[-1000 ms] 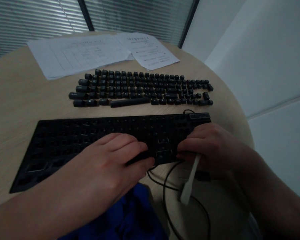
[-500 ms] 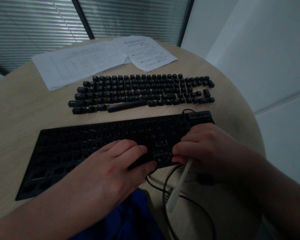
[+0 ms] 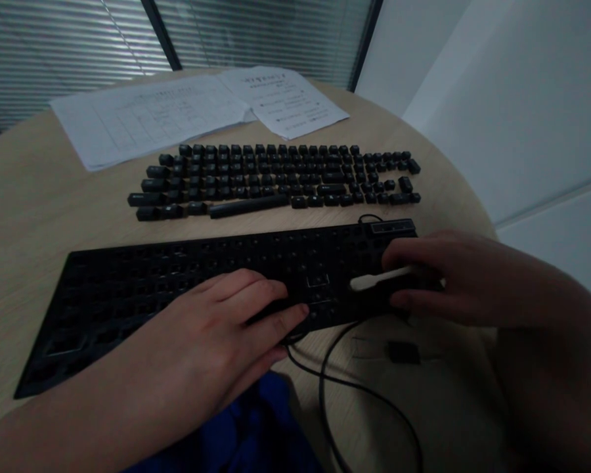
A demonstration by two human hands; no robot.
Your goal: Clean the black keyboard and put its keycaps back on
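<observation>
A black keyboard base point(image 3: 142, 263) without keycaps lies across the table near me. My left hand point(image 3: 236, 322) rests over its lower middle part, with the fingers bent and the thumb at the front edge; it grips the base there. Over the right end of the base, my right hand point(image 3: 438, 276) holds a white cotton swab point(image 3: 374, 279), whose tip points left and lies close to the number pad area. The far end of the swab is hidden in the fingers.
Black keycaps point(image 3: 256, 177) stand in rows behind the base. Printed papers point(image 3: 152, 118) lie at the back of the round wooden table point(image 3: 20, 197). A black cable point(image 3: 325, 394) loops at the front, beside a wire tool with a black handle point(image 3: 404, 352).
My right hand has moved right and turned, swinging the swab from pointing down towards me to pointing left over the base. My left hand has barely moved.
</observation>
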